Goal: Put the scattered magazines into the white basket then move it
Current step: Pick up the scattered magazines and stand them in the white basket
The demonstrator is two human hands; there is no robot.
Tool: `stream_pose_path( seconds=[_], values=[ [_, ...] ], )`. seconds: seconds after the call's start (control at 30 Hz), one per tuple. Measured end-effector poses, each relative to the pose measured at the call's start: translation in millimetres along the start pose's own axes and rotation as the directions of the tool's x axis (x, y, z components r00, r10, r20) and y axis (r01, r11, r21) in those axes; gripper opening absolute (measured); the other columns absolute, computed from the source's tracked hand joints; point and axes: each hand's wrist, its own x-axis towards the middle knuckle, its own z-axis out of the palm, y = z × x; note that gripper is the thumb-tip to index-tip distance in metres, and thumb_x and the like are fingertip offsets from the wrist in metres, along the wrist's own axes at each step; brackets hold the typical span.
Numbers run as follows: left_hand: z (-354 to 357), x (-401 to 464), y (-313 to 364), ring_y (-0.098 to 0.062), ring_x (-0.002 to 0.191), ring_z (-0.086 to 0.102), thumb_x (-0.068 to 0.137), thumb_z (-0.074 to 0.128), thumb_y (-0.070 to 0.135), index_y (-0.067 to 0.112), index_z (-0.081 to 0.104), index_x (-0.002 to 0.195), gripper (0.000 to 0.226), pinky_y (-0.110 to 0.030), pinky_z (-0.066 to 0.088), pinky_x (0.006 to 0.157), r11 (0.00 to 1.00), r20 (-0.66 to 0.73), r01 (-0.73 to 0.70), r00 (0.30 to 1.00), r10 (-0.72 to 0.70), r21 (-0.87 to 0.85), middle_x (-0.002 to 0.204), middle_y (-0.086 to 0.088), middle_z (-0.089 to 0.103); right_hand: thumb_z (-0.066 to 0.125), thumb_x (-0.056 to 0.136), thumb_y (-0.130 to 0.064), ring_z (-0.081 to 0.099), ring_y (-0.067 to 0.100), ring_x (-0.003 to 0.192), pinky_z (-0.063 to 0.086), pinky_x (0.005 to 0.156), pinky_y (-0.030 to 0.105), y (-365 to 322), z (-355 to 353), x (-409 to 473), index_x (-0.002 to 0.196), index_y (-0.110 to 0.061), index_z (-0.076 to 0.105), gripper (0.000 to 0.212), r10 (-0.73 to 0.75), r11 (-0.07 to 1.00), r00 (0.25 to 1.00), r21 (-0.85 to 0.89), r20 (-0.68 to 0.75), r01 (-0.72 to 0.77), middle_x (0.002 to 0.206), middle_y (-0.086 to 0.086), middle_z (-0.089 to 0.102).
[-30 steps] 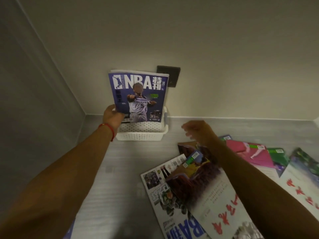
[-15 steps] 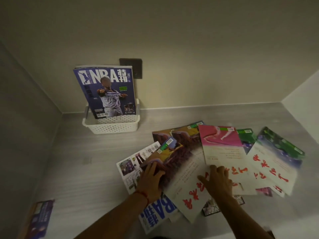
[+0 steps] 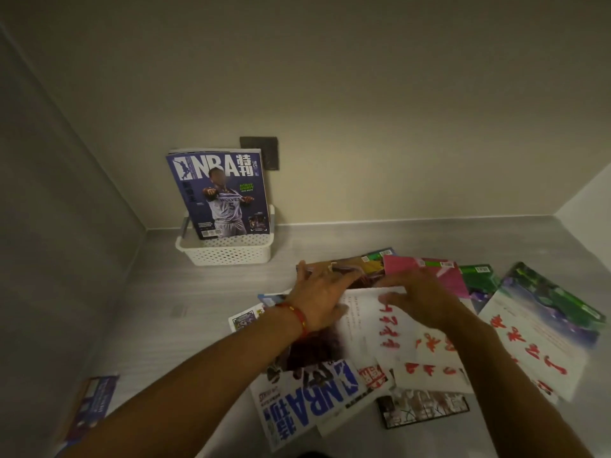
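The white basket (image 3: 228, 252) stands at the back left against the wall. A purple NBA magazine (image 3: 220, 193) leans upright in it. Several magazines lie fanned out on the grey surface to its right. My left hand (image 3: 317, 299) lies flat with fingers spread on a dark brown-and-yellow magazine (image 3: 370, 264). My right hand (image 3: 420, 299) pinches the top edge of a white magazine with red characters (image 3: 367, 322), thumb below the edge and fingers above. A pink magazine (image 3: 439, 272), green ones (image 3: 479, 276) and an upside-down blue NBA magazine (image 3: 310, 404) lie around them.
A dark wall socket (image 3: 259, 153) sits behind the basket. Side walls close in on the left and far right. Another blue magazine (image 3: 92, 404) lies alone at the lower left. A small dark card (image 3: 423, 408) rests near the front edge.
My left hand let go of the purple NBA magazine, which now stands in the basket. Both hands came down onto the pile and slid toward the magazines' far edges.
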Motion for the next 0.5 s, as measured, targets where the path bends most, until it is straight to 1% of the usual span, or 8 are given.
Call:
stream_pose_path(
  seconds=[0.1, 0.17, 0.23, 0.27, 0.33, 0.4, 0.43, 0.5],
  values=[
    [-23, -1, -12, -0.031, 0.123, 0.056, 0.095, 0.056, 0.028, 0.035, 0.051, 0.138, 0.043, -0.039, 0.046, 0.101, 0.967, 0.048, 0.083, 0.996, -0.073, -0.243, 0.136, -0.007, 0.061, 0.07, 0.087, -0.035, 0.067, -0.007, 0.075, 0.056, 0.068, 0.016, -14, -21, 13, 0.092, -0.039, 0.067, 0.007, -0.048, 0.998, 0.988, 0.028, -0.146, 0.052, 0.084, -0.021, 0.068],
    [-33, -10, -23, -0.03, 0.109, 0.064, 0.096, 0.056, 0.026, 0.032, 0.06, 0.128, 0.033, -0.037, 0.052, 0.093, 0.914, -0.032, 0.176, 0.979, -0.201, -0.366, 0.121, -0.008, 0.07, 0.07, 0.086, -0.041, 0.065, -0.008, 0.083, 0.051, 0.07, 0.011, -12, -23, 18, 0.108, -0.035, 0.064, 0.023, 0.011, 0.988, 0.929, 0.147, -0.369, 0.047, 0.097, -0.023, 0.066],
    [-41, -23, -36, -0.028, 0.097, 0.068, 0.095, 0.058, 0.019, 0.024, 0.066, 0.118, 0.025, -0.038, 0.056, 0.086, 0.787, -0.084, 0.226, 0.94, -0.332, -0.574, 0.108, -0.011, 0.074, 0.069, 0.087, -0.045, 0.066, -0.002, 0.093, 0.053, 0.068, 0.013, -10, -14, 21, 0.124, -0.033, 0.054, 0.041, 0.184, 0.897, 0.853, 0.438, -0.489, 0.058, 0.113, -0.017, 0.064],
    [-45, -29, -43, -0.027, 0.094, 0.068, 0.094, 0.06, 0.015, 0.019, 0.067, 0.116, 0.023, -0.038, 0.058, 0.083, 0.69, -0.087, 0.228, 0.917, -0.389, -0.687, 0.105, -0.013, 0.074, 0.065, 0.088, -0.05, 0.068, 0.001, 0.093, 0.055, 0.066, 0.016, -11, -6, 21, 0.128, -0.031, 0.05, 0.046, 0.278, 0.835, 0.84, 0.55, -0.465, 0.029, 0.117, -0.011, 0.064],
    [-51, -42, -56, -0.026, 0.094, 0.068, 0.094, 0.061, 0.009, 0.009, 0.066, 0.118, 0.024, -0.043, 0.059, 0.084, 0.499, -0.062, 0.22, 0.871, -0.488, -0.839, 0.108, -0.016, 0.073, 0.059, 0.088, -0.057, 0.071, 0.006, 0.092, 0.061, 0.068, 0.028, -15, 19, 25, 0.127, -0.026, 0.049, 0.051, 0.382, 0.667, 0.877, 0.744, -0.29, -0.045, 0.117, -0.001, 0.068],
    [-54, -54, -71, -0.029, 0.096, 0.068, 0.095, 0.061, 0.007, 0.005, 0.064, 0.12, 0.026, -0.05, 0.058, 0.087, 0.34, -0.027, 0.195, 0.834, -0.551, -0.92, 0.113, -0.02, 0.072, 0.059, 0.092, -0.05, 0.071, 0.019, 0.103, 0.059, 0.085, 0.047, -24, 48, 35, 0.128, -0.024, 0.053, 0.045, 0.361, 0.456, 0.927, 0.886, -0.096, -0.086, 0.118, 0.001, 0.071],
    [-55, -60, -78, -0.03, 0.098, 0.069, 0.095, 0.06, 0.006, 0.006, 0.064, 0.121, 0.027, -0.049, 0.059, 0.088, 0.273, -0.01, 0.177, 0.823, -0.568, -0.946, 0.116, -0.02, 0.071, 0.058, 0.094, -0.045, 0.07, 0.021, 0.107, 0.058, 0.087, 0.049, -32, 60, 40, 0.13, -0.027, 0.054, 0.041, 0.32, 0.416, 0.946, 0.904, -0.05, -0.094, 0.12, -0.002, 0.071],
    [-56, -72, -94, -0.021, 0.099, 0.071, 0.095, 0.061, 0.007, 0.011, 0.064, 0.123, 0.029, -0.036, 0.061, 0.085, 0.197, 0.014, 0.16, 0.809, -0.587, -0.967, 0.12, -0.014, 0.071, 0.055, 0.099, -0.035, 0.07, 0.016, 0.107, 0.06, 0.083, 0.039, -50, 75, 51, 0.127, -0.034, 0.057, 0.028, 0.24, 0.515, 0.969, 0.854, -0.066, -0.069, 0.122, -0.006, 0.07]
  ],
)
